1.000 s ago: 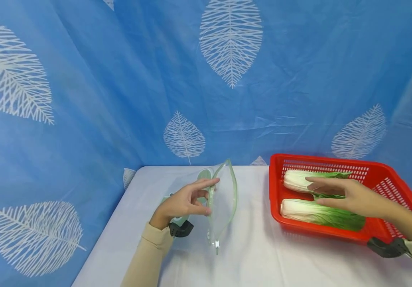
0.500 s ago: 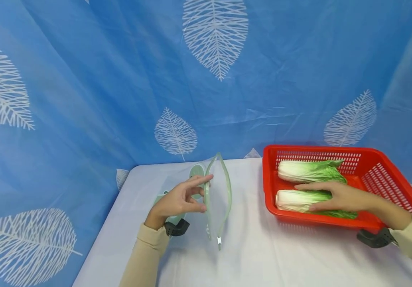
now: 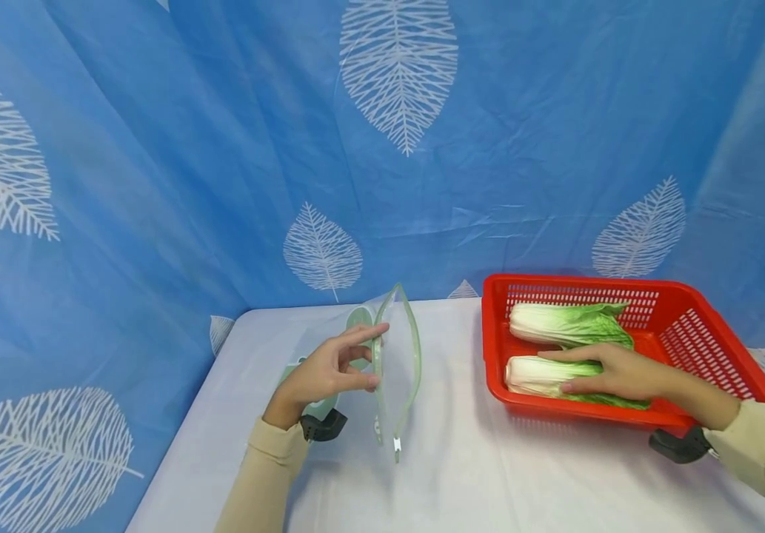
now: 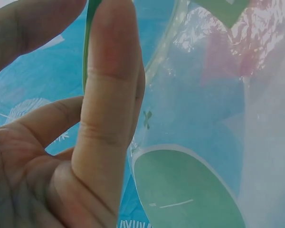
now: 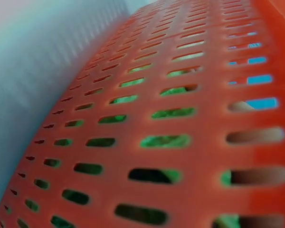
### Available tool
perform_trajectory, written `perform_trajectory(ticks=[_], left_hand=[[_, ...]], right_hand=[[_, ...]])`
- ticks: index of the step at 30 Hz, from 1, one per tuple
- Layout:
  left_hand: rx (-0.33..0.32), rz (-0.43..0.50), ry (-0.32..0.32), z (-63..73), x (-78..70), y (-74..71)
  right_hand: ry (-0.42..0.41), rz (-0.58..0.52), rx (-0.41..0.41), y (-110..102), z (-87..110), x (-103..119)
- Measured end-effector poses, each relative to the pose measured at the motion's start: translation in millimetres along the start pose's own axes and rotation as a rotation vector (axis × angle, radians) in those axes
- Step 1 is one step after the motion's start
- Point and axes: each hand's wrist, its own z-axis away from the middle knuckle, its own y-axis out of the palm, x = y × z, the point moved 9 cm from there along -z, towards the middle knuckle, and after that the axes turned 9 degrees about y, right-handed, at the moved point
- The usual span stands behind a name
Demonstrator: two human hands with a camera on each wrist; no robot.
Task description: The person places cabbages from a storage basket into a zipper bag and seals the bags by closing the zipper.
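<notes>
My left hand (image 3: pixel 322 374) holds the rim of a clear zip bag (image 3: pixel 415 348) with green trim, its thumb and fingers at the edge of the gaping mouth. Close up, the left wrist view shows the fingers at the bag's green edge, beside a green oval print (image 4: pixel 185 190). Inside the red basket (image 3: pixel 497 370), my right hand (image 3: pixel 629 374) grips the nearer napa cabbage (image 3: pixel 529 376), thumb on the near side and fingers over the top. A second napa cabbage (image 3: pixel 549 322) lies behind it. The right wrist view meets mostly the basket's slotted wall (image 5: pixel 204 123), which hides most of that hand.
A white cloth covers the table (image 3: pixel 462 466), under both bag and basket. Blue curtains (image 3: pixel 222 163) with white leaf prints hang behind and to the left. The basket's raised rim surrounds both cabbages.
My right hand has come down from above the cabbages onto the nearer one. The left hand keeps its place at the bag's rim. The head view has shifted a little.
</notes>
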Motion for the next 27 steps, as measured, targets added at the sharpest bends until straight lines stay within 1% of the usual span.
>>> perform_trajectory(ticks=[3,7,10,13,16,18,20,22,25,27], left_hand=[[-0.002,0.008,-0.006,0.2,-0.5,1.5],[-0.016,-0.003,-0.010,-0.8,0.0,0.7],[-0.044,-0.041,0.007,-1.2,0.3,-3.3],[-0.080,-0.091,0.030,-0.3,0.3,-8.8],[-0.109,-0.115,0.024,1.5,0.6,-12.8],[-0.114,-0.118,0.017,1.8,1.6,-13.5],[-0.115,-0.119,0.005,1.9,1.6,-13.7],[-0.115,-0.120,-0.001,1.1,0.7,-14.3],[-0.118,-0.120,-0.005,-0.2,-1.1,-15.2],[-0.126,-0.115,-0.009,-0.3,-0.9,-15.6]], right_hand=[[0.007,0.002,-0.010,0,1.3,-1],[-0.030,0.017,-0.041,-3,2.6,5],[-0.061,0.027,-0.067,-6,2.7,9],[-0.062,0.007,-0.086,-8,2.8,10],[-0.021,-0.018,-0.117,-13,3.4,9],[0.003,-0.022,-0.141,-18,4.7,11],[0.022,-0.009,-0.166,-23,6.2,16],[0.020,0.009,-0.200,-29,6.8,25],[0.005,0.032,-0.272,-42,6.9,41],[-0.007,0.027,-0.323,-50,5.4,54]])
